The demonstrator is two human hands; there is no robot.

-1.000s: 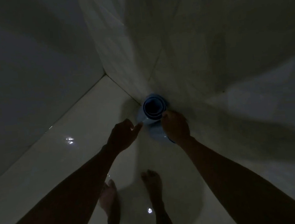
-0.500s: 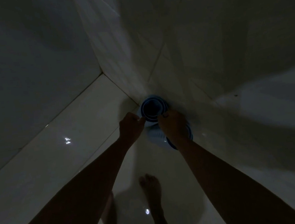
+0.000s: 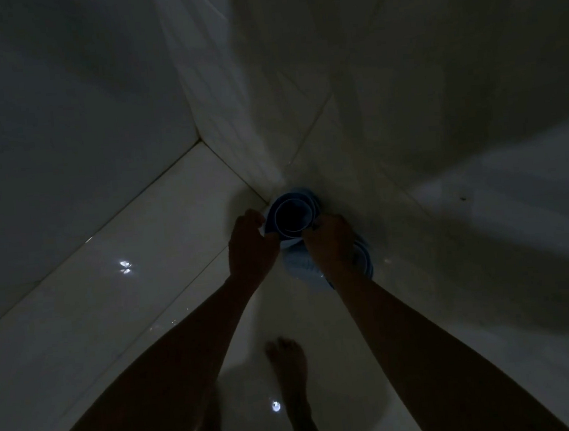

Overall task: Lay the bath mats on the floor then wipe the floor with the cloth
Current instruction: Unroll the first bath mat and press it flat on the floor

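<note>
Dim tiled corner: glossy pale floor (image 3: 118,298) meets two walls (image 3: 62,131), lighting very poor. Rolled blue bath mats (image 3: 292,218) stand on end right at the wall-floor joint, open end of the roll facing the camera; a second roll or a loose flap seems to sit just below it, behind the right wrist, hard to tell in this light. Person's bare feet (image 3: 287,363) are planted behind the roll. Left hand (image 3: 249,246) has fingers curled on the roll's left rim, pinching the outer edge; right hand (image 3: 330,242) grips the right rim the same way. Mats not laid yet, cloth not visible. Risks: floor looks slick, so barefoot footing could slip while bending; roll could spring open unevenly if one edge is released first, or snag against the wall and fold over.
</note>
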